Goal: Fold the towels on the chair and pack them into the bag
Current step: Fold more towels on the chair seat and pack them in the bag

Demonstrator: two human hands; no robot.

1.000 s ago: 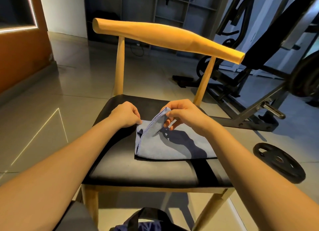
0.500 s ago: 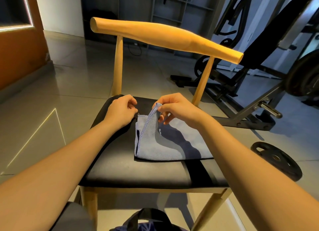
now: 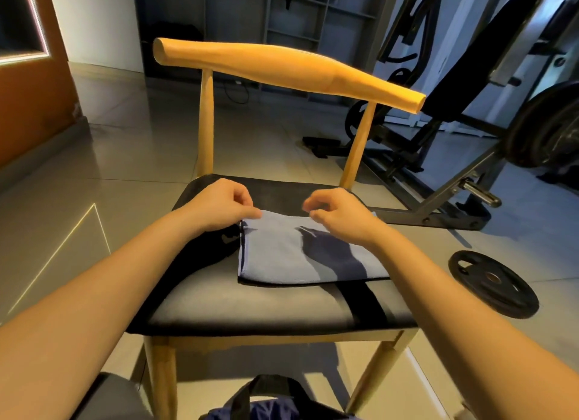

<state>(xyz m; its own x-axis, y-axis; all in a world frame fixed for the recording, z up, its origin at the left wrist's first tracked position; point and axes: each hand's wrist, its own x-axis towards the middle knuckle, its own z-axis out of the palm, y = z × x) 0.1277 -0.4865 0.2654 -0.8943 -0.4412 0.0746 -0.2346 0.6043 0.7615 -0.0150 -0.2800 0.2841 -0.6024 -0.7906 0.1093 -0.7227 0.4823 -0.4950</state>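
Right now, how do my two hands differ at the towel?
The left hand rests at the towel's far left corner, fingertips touching it. The right hand hovers over the far edge, fingers curled and loose, casting a shadow across the cloth. Neither lifts any fabric; the towel lies flat on the chair.

Both hands, left (image 3: 221,205) and right (image 3: 340,214), rest curled on the folded blue towel's (image 3: 282,250) far edge.
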